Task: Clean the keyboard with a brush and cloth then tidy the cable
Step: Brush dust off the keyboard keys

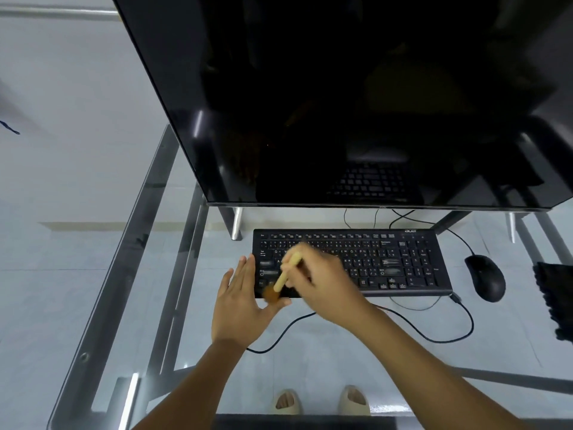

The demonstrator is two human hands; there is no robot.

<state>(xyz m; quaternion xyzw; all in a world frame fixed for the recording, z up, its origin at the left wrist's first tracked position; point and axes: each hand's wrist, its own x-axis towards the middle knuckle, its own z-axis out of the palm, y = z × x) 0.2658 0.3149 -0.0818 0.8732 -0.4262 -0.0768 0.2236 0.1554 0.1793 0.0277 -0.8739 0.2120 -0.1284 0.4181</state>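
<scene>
Right hand: the right hand (319,283) has its fingers curled round the pale wooden handle of the brush (283,280), gripping it over the keyboard's left half; the hand is motion-blurred
Brush: tilted, brown bristle head low at the keyboard's near-left corner, just by the left thumb
Left hand: the left hand (245,302) lies flat with fingers straight and slightly spread, at the left end of the keyboard (387,262); whether it presses the edge I cannot tell
Keyboard: black, flat, rectangular, lying below the dark glossy monitor (341,97)
Cable: thin black cable (434,336) loops loosely on the table in front of the keyboard
Room: bare glass to the left and in front; black mouse (485,277) just right of the keyboard, dark fuzzy cloth (555,302) at the right edge
Table: clear glass table (102,305) on a metal frame, with the tiled floor showing through
</scene>
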